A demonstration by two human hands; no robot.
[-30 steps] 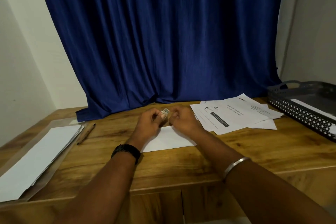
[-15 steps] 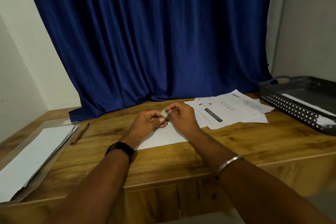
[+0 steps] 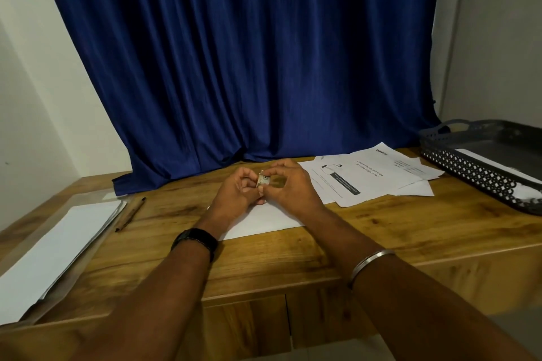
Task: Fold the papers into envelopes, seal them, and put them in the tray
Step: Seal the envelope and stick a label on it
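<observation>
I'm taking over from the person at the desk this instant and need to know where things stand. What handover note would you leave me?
Left hand and right hand: both pinch one small pale item, too small to identify, over the folded white paper on the table.
Printed sheets: loose pile to the right of it.
Tray: far right, with a white piece in it.
Done: one paper looks folded.
Left: seal it, put it in the tray, then fold the rest.

right: printed sheets (image 3: 381, 173) (flat) before tray (image 3: 475, 174) | left: pencil (image 3: 130, 214); front: open desk (image 3: 264, 267)
</observation>
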